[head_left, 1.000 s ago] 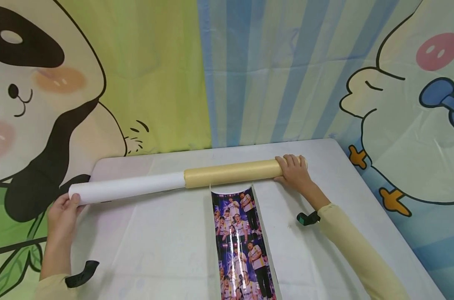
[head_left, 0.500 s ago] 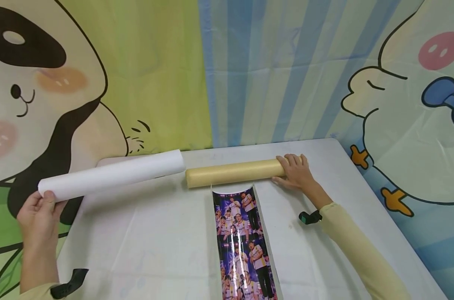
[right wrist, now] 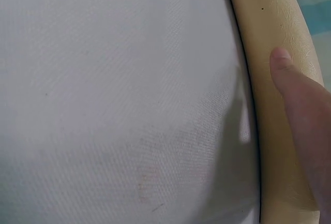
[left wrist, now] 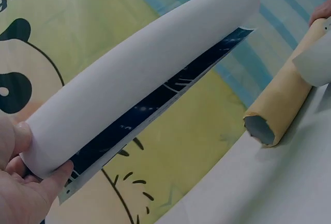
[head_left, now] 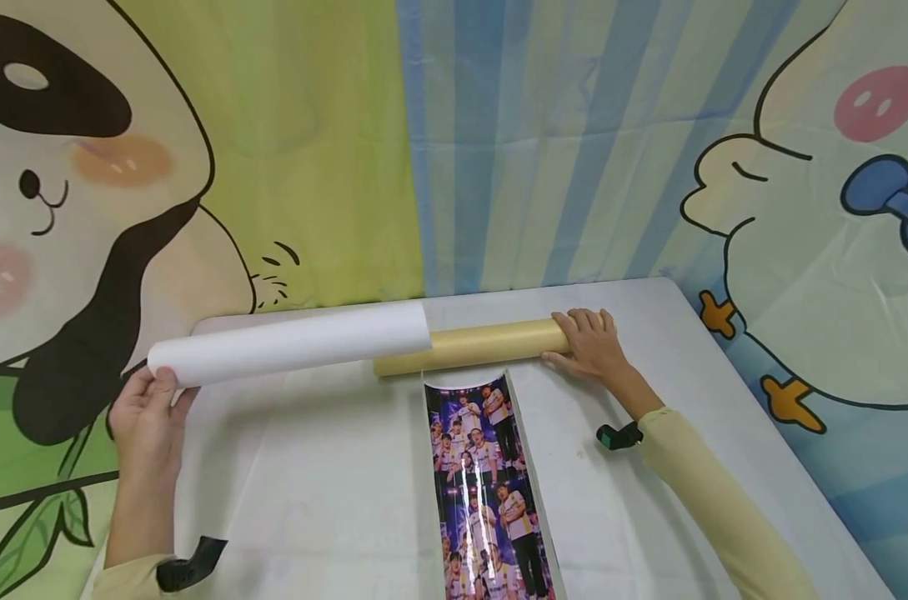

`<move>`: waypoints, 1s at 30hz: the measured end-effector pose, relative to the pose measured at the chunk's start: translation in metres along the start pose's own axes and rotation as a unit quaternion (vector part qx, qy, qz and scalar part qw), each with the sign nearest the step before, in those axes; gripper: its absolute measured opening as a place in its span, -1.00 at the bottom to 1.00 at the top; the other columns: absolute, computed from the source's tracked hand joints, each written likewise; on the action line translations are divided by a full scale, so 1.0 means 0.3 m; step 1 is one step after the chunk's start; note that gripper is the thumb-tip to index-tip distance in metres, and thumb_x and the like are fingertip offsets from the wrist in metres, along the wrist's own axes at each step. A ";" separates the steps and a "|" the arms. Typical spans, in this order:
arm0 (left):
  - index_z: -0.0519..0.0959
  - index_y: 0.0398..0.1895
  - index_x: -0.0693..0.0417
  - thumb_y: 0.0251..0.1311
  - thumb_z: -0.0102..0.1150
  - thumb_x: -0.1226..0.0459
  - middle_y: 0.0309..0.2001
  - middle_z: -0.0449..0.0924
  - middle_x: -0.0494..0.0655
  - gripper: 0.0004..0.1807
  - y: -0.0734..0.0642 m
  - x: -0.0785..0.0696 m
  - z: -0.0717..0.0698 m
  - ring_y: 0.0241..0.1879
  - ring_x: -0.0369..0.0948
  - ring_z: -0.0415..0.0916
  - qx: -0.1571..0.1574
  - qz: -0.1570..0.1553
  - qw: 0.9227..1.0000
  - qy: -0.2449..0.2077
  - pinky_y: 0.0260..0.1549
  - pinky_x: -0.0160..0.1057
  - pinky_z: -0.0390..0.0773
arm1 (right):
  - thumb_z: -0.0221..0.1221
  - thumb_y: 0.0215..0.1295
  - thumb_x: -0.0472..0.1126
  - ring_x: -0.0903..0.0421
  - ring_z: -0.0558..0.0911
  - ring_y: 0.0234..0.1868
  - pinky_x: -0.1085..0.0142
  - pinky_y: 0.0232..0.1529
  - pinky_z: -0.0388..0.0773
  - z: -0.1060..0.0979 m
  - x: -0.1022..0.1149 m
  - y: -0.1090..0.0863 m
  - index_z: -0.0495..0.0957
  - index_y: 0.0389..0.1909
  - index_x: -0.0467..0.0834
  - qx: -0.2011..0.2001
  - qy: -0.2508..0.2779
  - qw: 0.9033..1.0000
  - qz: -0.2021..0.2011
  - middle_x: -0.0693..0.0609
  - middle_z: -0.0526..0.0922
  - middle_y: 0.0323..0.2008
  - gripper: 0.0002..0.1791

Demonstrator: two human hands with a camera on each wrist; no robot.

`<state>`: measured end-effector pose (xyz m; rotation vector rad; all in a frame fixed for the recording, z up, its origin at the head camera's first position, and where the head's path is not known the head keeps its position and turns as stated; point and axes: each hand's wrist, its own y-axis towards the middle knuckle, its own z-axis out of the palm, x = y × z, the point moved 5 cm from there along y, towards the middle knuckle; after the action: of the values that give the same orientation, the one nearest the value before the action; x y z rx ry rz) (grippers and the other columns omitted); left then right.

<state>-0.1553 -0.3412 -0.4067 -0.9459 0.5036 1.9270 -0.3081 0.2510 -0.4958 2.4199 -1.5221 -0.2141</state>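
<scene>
In the head view my left hand (head_left: 153,425) pinches the left end of a rolled poster (head_left: 288,346), white on its outside, and holds it raised over the table. Its right end overlaps the tan cardboard tube (head_left: 499,342) in this view. A dark printed edge (left wrist: 173,87) shows along the roll's open seam in the left wrist view. The tube lies on the table, and its near end (left wrist: 260,129) looks ragged and hollow. My right hand (head_left: 592,346) grips the tube's right end from above, the thumb (right wrist: 283,66) along its side.
A glossy poster strip (head_left: 484,483) printed with groups of people lies in front of the tube, its edges curling up. White cloth covers the table (head_left: 326,492). Cartoon-printed curtains (head_left: 333,167) stand close behind it and at the sides.
My left hand has drawn the rolled poster leftward, away from the tube's end, and lifted it. Now it has come back right, over the tube. The right hand and tube have stayed nearly still.
</scene>
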 end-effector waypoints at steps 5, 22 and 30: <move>0.49 0.11 0.25 0.19 0.25 0.28 0.14 0.44 -0.04 -0.57 -0.027 0.077 0.058 0.10 -0.17 0.44 -0.015 -0.021 0.999 0.043 -0.24 -0.34 0.70 | 0.26 -0.01 0.34 -0.27 0.38 0.23 -0.31 0.26 0.16 0.009 -0.004 0.000 0.31 0.32 -0.07 -0.007 0.007 1.000 -0.002 -0.26 0.43 0.16 -0.08; 0.51 -0.03 0.24 0.27 0.19 0.26 0.00 0.53 -0.01 -0.72 -0.076 0.198 0.172 0.00 -0.19 0.55 0.010 -0.033 0.995 0.093 -0.12 -0.37 0.67 | 0.03 0.17 0.45 -0.23 0.26 0.35 -0.36 0.35 -0.02 0.005 0.002 -0.003 0.24 0.37 -0.09 -0.045 0.090 0.995 0.012 -0.25 0.32 0.31 -0.09; 0.51 -0.03 0.23 0.30 0.17 0.22 -0.19 0.61 -0.09 -0.72 -0.133 0.222 0.246 -0.08 -0.26 0.60 0.053 -0.017 0.982 0.179 -0.09 -0.40 0.65 | -0.02 0.38 0.25 -0.22 0.37 0.31 0.08 0.36 0.36 -0.250 0.217 0.005 0.21 0.37 -0.28 -0.189 0.245 0.943 -0.123 -0.29 0.32 0.32 -0.21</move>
<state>-0.1715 -0.2354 -0.4116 -1.2299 0.7850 1.6845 -0.2608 0.2032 -0.4226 2.1303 -0.8711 0.0479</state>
